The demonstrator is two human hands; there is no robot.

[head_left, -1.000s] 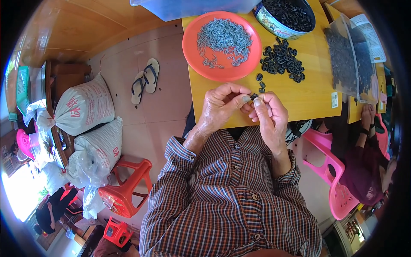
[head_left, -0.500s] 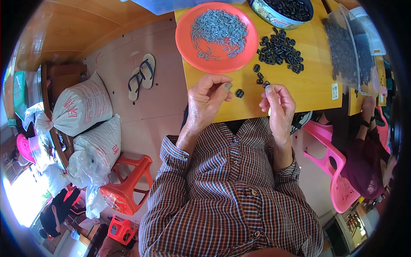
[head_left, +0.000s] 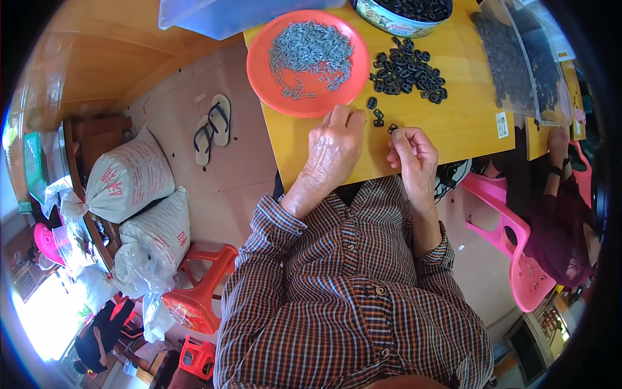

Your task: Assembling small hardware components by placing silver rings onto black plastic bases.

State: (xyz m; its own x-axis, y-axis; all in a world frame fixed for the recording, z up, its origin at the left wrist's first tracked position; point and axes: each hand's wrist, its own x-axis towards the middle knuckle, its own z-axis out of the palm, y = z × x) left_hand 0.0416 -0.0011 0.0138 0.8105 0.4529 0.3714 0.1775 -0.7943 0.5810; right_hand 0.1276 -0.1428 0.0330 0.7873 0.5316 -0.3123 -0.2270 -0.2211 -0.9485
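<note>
My left hand (head_left: 335, 144) is closed, back upward and fingers curled, by the near edge of the red plate (head_left: 311, 107). Its fingertips are turned away, so what they hold, if anything, is hidden. The plate bears a heap of small grey metal pins (head_left: 311, 48). Between thumb and fingers, my right hand (head_left: 416, 159) pinches a small black plastic piece with holes (head_left: 392, 129) over the yellow table (head_left: 466, 139). A few similar black pieces (head_left: 378, 118) lie just beyond it, and a larger pile of them (head_left: 411, 72) lies farther off.
A patterned tub (head_left: 395, 24) of black pieces stands at the back, beside a blue translucent bin (head_left: 214, 19). Clear boxes (head_left: 508, 65) of dark parts stand at right. Another person's arm (head_left: 555, 152) rests near a pink chair (head_left: 512, 227). White sacks (head_left: 129, 175) and red stools (head_left: 201, 285) are at left.
My left hand has turned over and moved up to the plate's near edge, its fingers curling. The loose black piece beside it no longer shows. My right hand keeps its pinch. The view has shifted slightly.
</note>
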